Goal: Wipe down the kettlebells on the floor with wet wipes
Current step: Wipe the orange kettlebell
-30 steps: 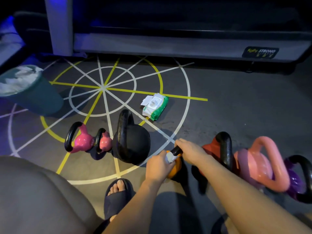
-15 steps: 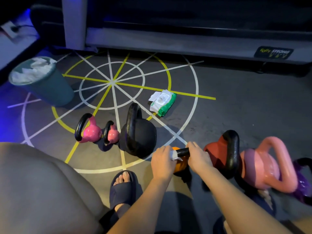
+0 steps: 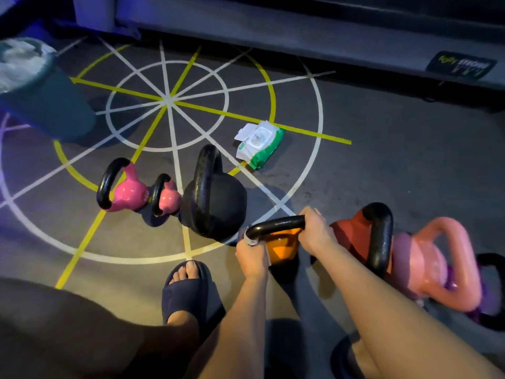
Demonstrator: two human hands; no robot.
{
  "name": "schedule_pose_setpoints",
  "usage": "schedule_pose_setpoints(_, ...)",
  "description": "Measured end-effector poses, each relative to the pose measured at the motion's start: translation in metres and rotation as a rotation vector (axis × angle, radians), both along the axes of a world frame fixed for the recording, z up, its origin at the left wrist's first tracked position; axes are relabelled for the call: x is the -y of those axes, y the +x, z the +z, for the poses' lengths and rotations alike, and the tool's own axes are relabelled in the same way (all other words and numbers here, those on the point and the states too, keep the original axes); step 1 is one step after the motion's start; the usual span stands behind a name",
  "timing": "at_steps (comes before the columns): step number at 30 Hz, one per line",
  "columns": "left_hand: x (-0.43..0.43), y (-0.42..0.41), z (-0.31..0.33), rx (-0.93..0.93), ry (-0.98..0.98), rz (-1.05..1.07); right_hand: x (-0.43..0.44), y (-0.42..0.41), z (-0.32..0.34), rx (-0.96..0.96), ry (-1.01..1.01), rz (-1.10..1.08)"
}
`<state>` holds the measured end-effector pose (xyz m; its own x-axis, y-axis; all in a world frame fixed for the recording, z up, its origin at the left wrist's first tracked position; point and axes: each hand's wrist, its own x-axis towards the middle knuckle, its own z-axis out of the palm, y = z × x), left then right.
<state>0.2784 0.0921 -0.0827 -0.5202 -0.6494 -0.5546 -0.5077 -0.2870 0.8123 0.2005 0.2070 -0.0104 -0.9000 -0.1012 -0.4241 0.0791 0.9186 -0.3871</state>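
A: Head cam, what's happening?
B: L hand is clenching a wet wipe round the orange kettlebell handle; R hand is gripping the other end.
A: Kettlebell where?
B: Sitting on the floor, btw black kettlebell & red kettlebell.

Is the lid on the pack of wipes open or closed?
Open. The wet wipes pack has its white lid flipped back to one side, leaving the opening in the top uncovered.
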Motion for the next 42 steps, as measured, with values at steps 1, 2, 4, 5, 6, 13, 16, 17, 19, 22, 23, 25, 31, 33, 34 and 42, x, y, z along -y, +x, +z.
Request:
schedule_pose_setpoints(1, 0.003, 0.000, 0.001, -0.018, 0.011, -0.025, 0.002, -0.005, -0.001, 0.012, -0.016, -0.011)
schedule_pose_setpoints(2, 0.005, 0.002, 0.003, -0.031, 0.019, -0.055, 0.003, -0.009, -0.001, 0.021, -0.030, -0.019)
schedule_pose_setpoints(4, 0.008, 0.003, 0.005, -0.033, -0.045, -0.164, 0.003, -0.017, -0.003, 0.037, -0.045, -0.031)
schedule_pose_setpoints(5, 0.009, 0.002, 0.005, -0.030, -0.132, -0.242, 0.001, -0.020, -0.005, 0.043, -0.055, -0.041)
schedule_pose_setpoints(6, 0.006, 0.001, 0.008, -0.047, -0.207, -0.304, -0.002, -0.023, -0.008, 0.051, -0.075, -0.061)
schedule_pose_setpoints(13, -0.002, 0.001, 0.009, -0.162, -0.318, -0.530, -0.042, -0.018, -0.020, 0.053, -0.086, -0.105)
schedule_pose_setpoints(16, -0.001, 0.008, -0.002, -0.114, -0.241, -0.416, -0.030, -0.023, -0.019, 0.040, -0.104, -0.053)
schedule_pose_setpoints(17, -0.002, 0.009, -0.008, -0.069, -0.195, -0.386, -0.023, -0.027, -0.017, 0.035, -0.103, -0.026)
schedule_pose_setpoints(19, -0.003, 0.012, -0.013, 0.019, -0.054, -0.346, -0.010, -0.030, -0.014, 0.029, -0.101, 0.020)
schedule_pose_setpoints(22, -0.003, 0.014, -0.015, 0.051, -0.017, -0.266, -0.001, -0.029, -0.014, 0.017, -0.078, 0.028)
schedule_pose_setpoints(23, -0.004, 0.012, -0.008, 0.077, -0.047, -0.264, -0.001, -0.028, -0.014, 0.018, -0.068, 0.025)
schedule_pose_setpoints(25, -0.004, 0.005, 0.014, 0.071, -0.170, -0.196, -0.003, -0.027, -0.015, 0.014, -0.057, 0.027)
schedule_pose_setpoints(31, 0.011, -0.015, 0.044, 0.016, -0.499, -0.554, -0.005, -0.027, -0.008, 0.016, -0.050, 0.029)
schedule_pose_setpoints(33, 0.022, -0.010, 0.038, -0.014, -0.499, -0.608, -0.003, -0.024, -0.004, 0.026, -0.055, 0.068)
schedule_pose_setpoints(34, 0.027, -0.006, 0.035, -0.037, -0.442, -0.581, -0.001, -0.022, -0.003, 0.032, -0.061, 0.088)
schedule_pose_setpoints(42, 0.010, -0.011, 0.065, 0.136, -0.811, -0.946, -0.017, -0.004, 0.003, 0.037, -0.044, 0.210)
